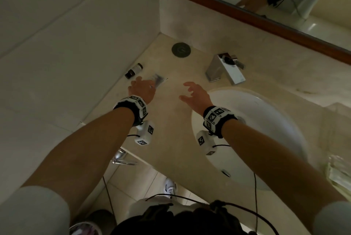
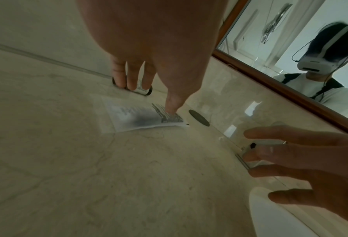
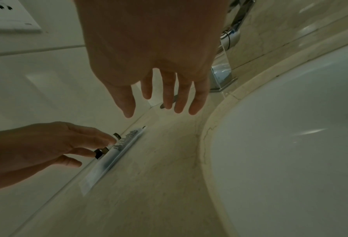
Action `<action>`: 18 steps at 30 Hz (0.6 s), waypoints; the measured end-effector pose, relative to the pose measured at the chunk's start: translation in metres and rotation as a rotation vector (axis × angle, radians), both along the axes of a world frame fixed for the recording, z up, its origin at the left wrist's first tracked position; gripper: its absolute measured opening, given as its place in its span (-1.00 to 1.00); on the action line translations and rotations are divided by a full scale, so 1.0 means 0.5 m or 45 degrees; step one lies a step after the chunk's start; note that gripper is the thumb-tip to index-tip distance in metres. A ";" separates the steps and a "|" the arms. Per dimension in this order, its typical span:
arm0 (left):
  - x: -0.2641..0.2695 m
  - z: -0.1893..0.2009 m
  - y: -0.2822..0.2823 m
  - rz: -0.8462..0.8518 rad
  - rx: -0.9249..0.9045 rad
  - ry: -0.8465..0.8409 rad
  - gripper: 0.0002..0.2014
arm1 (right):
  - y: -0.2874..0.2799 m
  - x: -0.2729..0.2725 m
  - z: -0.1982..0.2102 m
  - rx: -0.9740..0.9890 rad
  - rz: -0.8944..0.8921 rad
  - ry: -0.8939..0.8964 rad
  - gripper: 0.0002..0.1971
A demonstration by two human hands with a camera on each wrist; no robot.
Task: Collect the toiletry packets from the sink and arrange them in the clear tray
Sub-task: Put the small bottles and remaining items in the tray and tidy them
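Flat clear packet (image 2: 140,117), blk print, on counter.

Print on packet (image 2: 142,117) blurred, illegible; wristband (image 1: 216,116) markers carry no readable text.

Bare counter (image 1: 167,113) betw. hands; bottle (image 1: 133,70) prob. against wall.

Both your arms reach forward, each with a marker band at the wrist. Your left hand (image 1: 141,88) is palm down with the fingers straight and slightly spread. Your right hand (image 1: 195,95) hovers, fingers spread and relaxed, holding nothing.
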State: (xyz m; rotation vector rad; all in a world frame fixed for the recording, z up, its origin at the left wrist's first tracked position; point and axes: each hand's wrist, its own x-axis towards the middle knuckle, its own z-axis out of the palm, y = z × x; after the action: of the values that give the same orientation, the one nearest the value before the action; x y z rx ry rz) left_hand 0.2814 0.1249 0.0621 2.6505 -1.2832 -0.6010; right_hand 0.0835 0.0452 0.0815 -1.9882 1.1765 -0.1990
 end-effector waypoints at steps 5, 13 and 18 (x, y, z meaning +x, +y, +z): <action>0.004 -0.012 -0.016 -0.024 0.055 -0.051 -0.63 | -0.011 -0.006 -0.003 0.005 -0.026 0.002 -0.52; -0.008 -0.021 -0.039 0.089 0.024 0.054 -0.56 | -0.027 -0.020 -0.008 -0.004 -0.041 0.032 -0.51; -0.013 -0.021 -0.047 0.105 0.047 0.094 -0.50 | -0.035 -0.016 -0.011 0.000 -0.052 0.038 -0.51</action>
State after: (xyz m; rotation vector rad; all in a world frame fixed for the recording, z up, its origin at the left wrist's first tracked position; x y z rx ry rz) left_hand 0.2750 0.1014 0.0518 2.6682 -1.1483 -0.7102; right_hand 0.0755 0.0278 0.0758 -1.9740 1.2368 -0.1911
